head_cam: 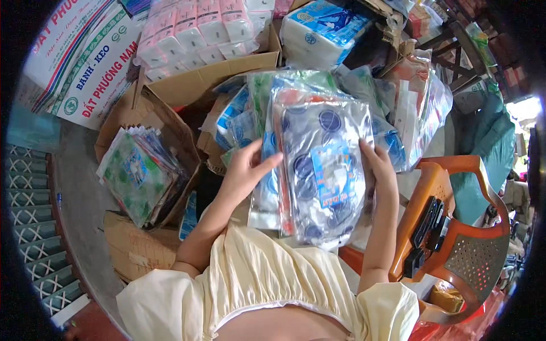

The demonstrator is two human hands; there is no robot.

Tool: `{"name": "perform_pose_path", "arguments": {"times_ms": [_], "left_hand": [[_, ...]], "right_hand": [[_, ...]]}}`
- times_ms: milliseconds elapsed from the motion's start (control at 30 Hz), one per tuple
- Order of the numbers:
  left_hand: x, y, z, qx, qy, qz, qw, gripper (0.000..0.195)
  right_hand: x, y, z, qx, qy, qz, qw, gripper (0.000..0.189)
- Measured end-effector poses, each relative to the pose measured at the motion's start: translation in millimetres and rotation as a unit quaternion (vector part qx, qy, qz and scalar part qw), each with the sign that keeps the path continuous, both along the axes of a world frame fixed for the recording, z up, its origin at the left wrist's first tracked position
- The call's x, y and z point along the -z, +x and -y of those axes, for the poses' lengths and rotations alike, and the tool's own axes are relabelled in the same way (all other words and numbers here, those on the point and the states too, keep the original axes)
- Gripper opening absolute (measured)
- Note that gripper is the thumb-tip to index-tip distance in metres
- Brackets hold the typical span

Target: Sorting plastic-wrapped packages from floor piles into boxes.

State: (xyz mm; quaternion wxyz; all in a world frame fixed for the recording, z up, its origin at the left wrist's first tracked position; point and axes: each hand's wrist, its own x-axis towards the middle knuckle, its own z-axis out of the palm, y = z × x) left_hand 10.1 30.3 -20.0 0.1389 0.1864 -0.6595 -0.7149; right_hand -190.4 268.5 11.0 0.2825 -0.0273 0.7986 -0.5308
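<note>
In front of my chest is a clear plastic packet (pixel 328 170) with large navy dots and a blue printed picture label. It lies on top of a loose stack of similar packets, with red, blue and green ones showing at the edges. My right hand (pixel 379 164) grips the right edge, thumb on the front, its fingers partly hidden behind. At the left edge is my left hand (pixel 254 166), its thumb against the packets' side and its other fingers partly hidden. A second stack of packets (pixel 136 177), a green-dotted one on top, leans in an open cardboard box (pixel 177 128) to my left.
Pink-and-white tissue packs (pixel 200 30) fill a carton behind. A blue-and-white wrapped pack (pixel 324 32) stands beyond the stack. To the right, an orange plastic chair (pixel 463 217) carries black devices (pixel 428 226). More plastic-wrapped packets (pixel 416 111) lie at back right. A printed carton (pixel 85 64) stands far left.
</note>
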Motion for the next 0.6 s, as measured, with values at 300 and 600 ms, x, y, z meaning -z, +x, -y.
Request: {"name": "perform_pose_path", "arguments": {"times_ms": [300, 600], "left_hand": [[-42, 5, -26, 0.137, -0.101, 0.098, 0.980, 0.048], [4, 6, 4, -0.222, 0.100, -0.003, 0.970, 0.082]], "right_hand": [[6, 8, 10, 0.128, -0.090, -0.062, 0.986, 0.037], [0, 10, 28, 0.001, -0.080, -0.043, 0.996, 0.033]]}}
